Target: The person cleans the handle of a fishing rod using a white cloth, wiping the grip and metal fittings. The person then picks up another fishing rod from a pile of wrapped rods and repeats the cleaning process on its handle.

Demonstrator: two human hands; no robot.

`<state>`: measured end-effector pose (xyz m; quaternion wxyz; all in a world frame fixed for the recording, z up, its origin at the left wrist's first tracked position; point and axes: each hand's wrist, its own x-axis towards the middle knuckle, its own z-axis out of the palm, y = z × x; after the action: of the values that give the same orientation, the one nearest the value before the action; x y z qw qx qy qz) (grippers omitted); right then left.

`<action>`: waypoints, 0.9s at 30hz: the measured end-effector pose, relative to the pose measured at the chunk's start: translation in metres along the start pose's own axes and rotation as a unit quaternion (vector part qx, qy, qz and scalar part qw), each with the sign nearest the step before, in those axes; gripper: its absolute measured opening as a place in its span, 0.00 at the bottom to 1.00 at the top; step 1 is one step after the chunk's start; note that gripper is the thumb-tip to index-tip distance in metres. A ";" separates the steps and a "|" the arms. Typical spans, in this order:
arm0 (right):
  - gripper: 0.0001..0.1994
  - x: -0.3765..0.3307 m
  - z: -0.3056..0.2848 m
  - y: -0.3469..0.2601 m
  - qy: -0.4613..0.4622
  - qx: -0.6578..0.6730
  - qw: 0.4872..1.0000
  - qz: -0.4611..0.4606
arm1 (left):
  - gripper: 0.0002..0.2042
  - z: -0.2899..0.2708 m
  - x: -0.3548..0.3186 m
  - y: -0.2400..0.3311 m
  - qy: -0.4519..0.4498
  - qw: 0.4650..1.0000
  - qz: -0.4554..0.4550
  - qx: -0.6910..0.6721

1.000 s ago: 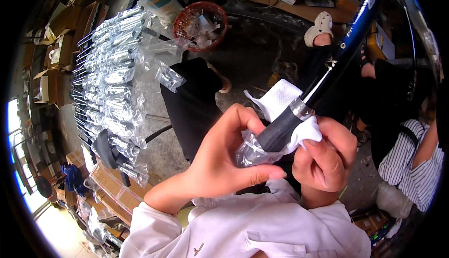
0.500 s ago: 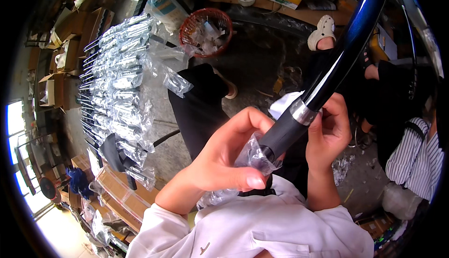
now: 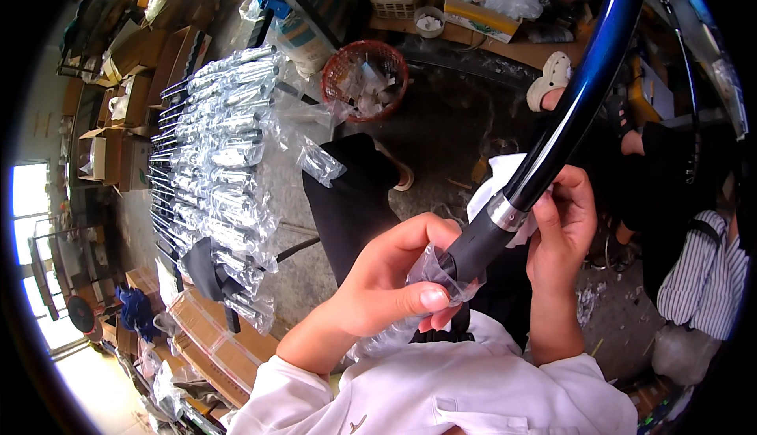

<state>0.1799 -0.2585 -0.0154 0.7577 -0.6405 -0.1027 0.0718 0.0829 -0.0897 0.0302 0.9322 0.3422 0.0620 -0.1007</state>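
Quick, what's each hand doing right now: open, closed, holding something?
Left hand: closed around clear plastic at the lower end of the black grip.
Right hand: closed on a white cloth behind the blue-black tube.

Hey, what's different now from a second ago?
The right grip, with the white cloth, went up from beside the black handle to next to the silver ring. The cloth covered the near side; now it's mostly behind. The blue-black tube turned, so its small metal fitting no longer shows. The left grip still holds the clear bag around the handle's end.
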 end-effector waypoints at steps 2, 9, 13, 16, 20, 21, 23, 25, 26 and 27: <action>0.09 0.001 0.004 -0.004 -0.020 0.046 0.999 0.021 | 0.18 0.002 -0.003 0.002 0.017 1.000 0.001 0.009; 0.28 0.008 0.028 -0.032 -0.183 0.168 0.965 0.085 | 0.16 0.006 -0.001 0.005 0.047 0.997 0.000 0.060; 0.13 0.022 0.031 -0.038 -0.213 0.194 0.949 0.128 | 0.13 0.005 0.011 0.006 0.038 0.996 0.040 0.076; 0.17 0.034 0.032 -0.041 -0.270 0.199 0.922 0.194 | 0.12 0.002 0.007 0.013 0.063 0.992 0.044 0.100; 0.18 0.073 0.020 -0.043 -0.220 0.245 0.930 0.162 | 0.19 -0.008 0.013 0.019 0.157 0.971 0.118 0.139; 0.18 0.086 0.015 -0.048 -0.178 0.226 0.949 0.127 | 0.15 -0.017 0.011 0.023 0.119 0.977 0.124 0.127; 0.16 0.116 0.006 -0.052 -0.109 0.140 0.984 0.035 | 0.16 -0.020 0.011 0.029 0.158 0.968 0.131 0.143; 0.14 0.154 0.002 -0.062 -0.055 0.088 0.994 -0.042 | 0.17 -0.023 0.012 0.033 0.177 0.961 0.145 0.157; 0.13 0.178 -0.001 -0.059 -0.025 0.068 0.994 -0.088 | 0.17 -0.022 0.012 0.035 0.197 0.957 0.145 0.158; 0.12 0.203 -0.001 -0.061 0.009 0.051 0.989 -0.135 | 0.17 -0.020 0.012 0.037 0.215 0.953 0.145 0.157</action>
<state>0.3753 -0.2208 0.0572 0.7928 -0.5820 -0.1781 -0.0318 0.1021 -0.0510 0.0361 0.8359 0.5030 0.1942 0.1027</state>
